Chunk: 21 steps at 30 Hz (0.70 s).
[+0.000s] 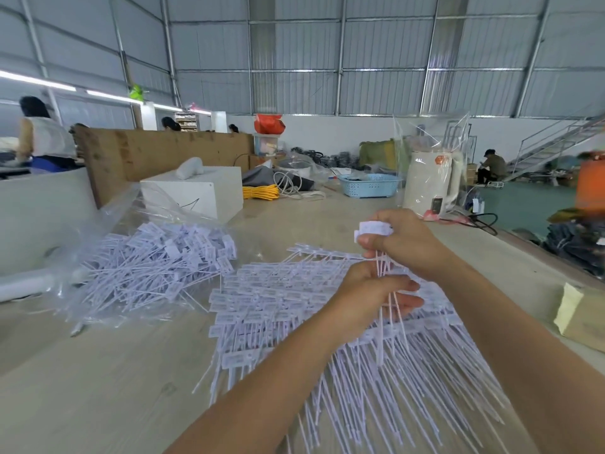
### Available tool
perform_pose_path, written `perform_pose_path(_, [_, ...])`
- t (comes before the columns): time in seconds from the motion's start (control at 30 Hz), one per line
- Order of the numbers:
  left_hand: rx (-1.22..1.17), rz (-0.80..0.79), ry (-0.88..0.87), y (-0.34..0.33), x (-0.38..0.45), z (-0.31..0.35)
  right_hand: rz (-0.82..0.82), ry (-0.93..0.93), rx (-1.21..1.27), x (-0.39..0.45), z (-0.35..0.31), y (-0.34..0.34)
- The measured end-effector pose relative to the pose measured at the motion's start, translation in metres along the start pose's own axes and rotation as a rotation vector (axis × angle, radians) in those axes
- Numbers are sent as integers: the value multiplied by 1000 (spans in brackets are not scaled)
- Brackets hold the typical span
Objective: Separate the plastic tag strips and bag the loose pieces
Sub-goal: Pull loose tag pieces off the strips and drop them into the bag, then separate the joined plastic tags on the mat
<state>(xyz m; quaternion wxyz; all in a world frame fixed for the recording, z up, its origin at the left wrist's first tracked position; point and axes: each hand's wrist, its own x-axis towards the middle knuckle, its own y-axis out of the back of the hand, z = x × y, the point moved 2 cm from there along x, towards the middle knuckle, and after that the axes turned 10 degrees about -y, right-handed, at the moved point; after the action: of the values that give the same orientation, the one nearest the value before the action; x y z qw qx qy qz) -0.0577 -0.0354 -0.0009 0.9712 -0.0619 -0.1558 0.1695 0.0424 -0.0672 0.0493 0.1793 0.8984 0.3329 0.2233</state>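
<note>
Both hands are raised over the wooden table, working one small bundle of white plastic tags. Right hand is clenched around the bundle's flat heads, which poke out at the top of the fist; the thin tails hang down toward 6 o'clock. Left hand sits just below it, thumb and fingers curled around those tails. Beneath both hands, from centre out to 5 o'clock, lies the heap of unseparated tag strips, heads in rows, tails fanned toward the near edge. At 9 o'clock of the hands, a clear plastic bag lies open on the table with loose tags piled in and on it. Farther back at 12 o'clock: a white box, a yellow cord coil, a blue basket, a white kettle under clear wrap. People work in the background at 10 o'clock
</note>
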Motion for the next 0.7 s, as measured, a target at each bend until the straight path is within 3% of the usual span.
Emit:
perform_pose_path(0.13, [-173,224,30,5,2,14,-22,-122,256,16,-2,-13])
perform_pose_path(0.2, [-122,289,36,16,-1,17,-41,-175,366,20,-2,-21])
perform_pose_path(0.47, [730,290,65,88,-33,26,-199,-203,298,15,-7,-89])
perform_pose_path(0.7, [1178,503,-1,173,-78,57,-328,-87,322,15,-52,-173])
